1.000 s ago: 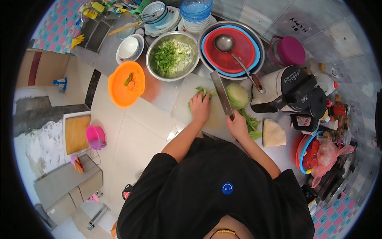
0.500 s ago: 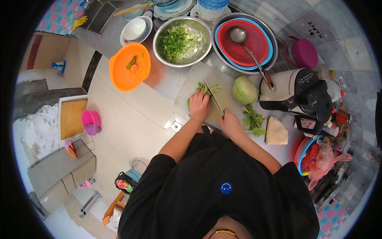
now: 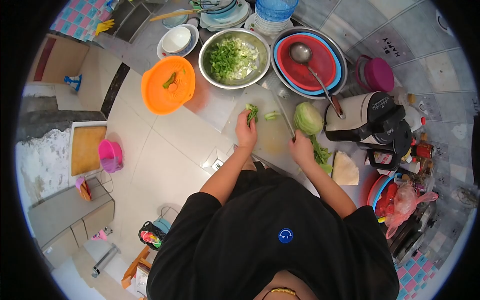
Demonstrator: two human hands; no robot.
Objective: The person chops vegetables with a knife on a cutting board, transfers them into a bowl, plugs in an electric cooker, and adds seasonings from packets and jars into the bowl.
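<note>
My left hand [image 3: 246,132] is closed around a small bunch of chopped green leaves [image 3: 253,113] over the left side of the cutting board [image 3: 272,142]. In my right hand [image 3: 302,150] is the handle of a kitchen knife [image 3: 285,118], its blade slanting up and left across the board. Pale green stem pieces [image 3: 271,115] lie between the leaves and the blade. Just right of the knife sits a round light-green cabbage [image 3: 308,118]. Leafy greens [image 3: 321,154] lie below it, partly hidden by my right hand.
Behind the board stands a steel bowl [image 3: 202,61] of chopped greens. An orange colander [image 3: 150,95] is left; a red basin [image 3: 320,47] with a ladle [image 3: 300,53] is right. A black-and-beige appliance [image 3: 350,117] and a pale wedge [image 3: 346,169] flank my right arm.
My left hand has gathered the greens off the board and moved slightly left. The knife has shifted right, away from the greens, leaving stem pieces on the board. The whole view has shifted slightly.
</note>
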